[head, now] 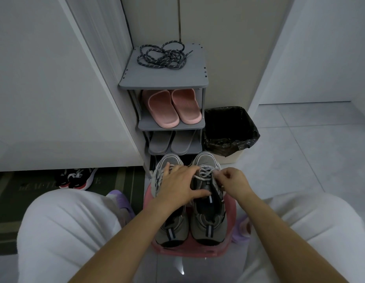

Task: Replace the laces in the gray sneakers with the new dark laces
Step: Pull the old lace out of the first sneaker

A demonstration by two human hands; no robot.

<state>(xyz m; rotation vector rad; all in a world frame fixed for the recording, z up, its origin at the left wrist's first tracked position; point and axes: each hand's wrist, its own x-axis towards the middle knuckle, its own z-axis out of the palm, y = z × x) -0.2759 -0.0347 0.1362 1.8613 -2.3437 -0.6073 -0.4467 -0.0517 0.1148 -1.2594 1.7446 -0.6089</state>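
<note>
Head view: your pair of gray mesh sneakers (209, 221) is sitting toes-away on a low pink plastic stool (189, 251) right between your knees. Your left hand (178, 184) lies flat across both shoes with the fingers spread and relaxed, thumb on the dark tongue of the right-side sneaker, not gripping anything. Your right hand (233, 180) has its fingers curled in and is pinching the pale speckled lace (205, 172), which is threaded through that same shoe's eyelets.

The new dark braided laces (163, 57) are in a loose tangle on the top board of the gray plastic shoe rack (165, 78) straight ahead, well apart from the sneakers. Below them on the rack there's a pair of pink rubber slides (171, 108), then flat gray slippers (171, 142) one shelf lower. Just right of the rack stands a square bin with a black plastic liner (228, 129). Off to your left, black-white-and-red trainers (77, 178) sit on a dark green floor mat (34, 190).
</note>
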